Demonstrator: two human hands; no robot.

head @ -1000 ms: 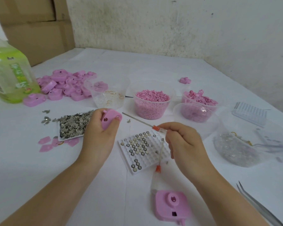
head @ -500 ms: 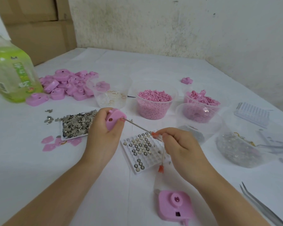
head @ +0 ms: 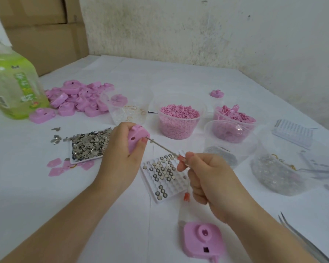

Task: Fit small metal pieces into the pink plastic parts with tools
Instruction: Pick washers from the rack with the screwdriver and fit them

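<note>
Item: pink part (head: 138, 136), gripped in your left hand (head: 120, 158), raised above the table, left of centre. Thin tool (head: 161, 147), pinched in your right hand (head: 211, 179); tip, clear a second ago, now meets the part, so fitting looks under way

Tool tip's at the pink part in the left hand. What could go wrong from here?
The thin metal probe with the red collar meets the pink plastic part right beside a fingertip of the left hand; a slip could jab it. The right hand works near the white tray of round metal pieces; a bump might scatter them.
</note>
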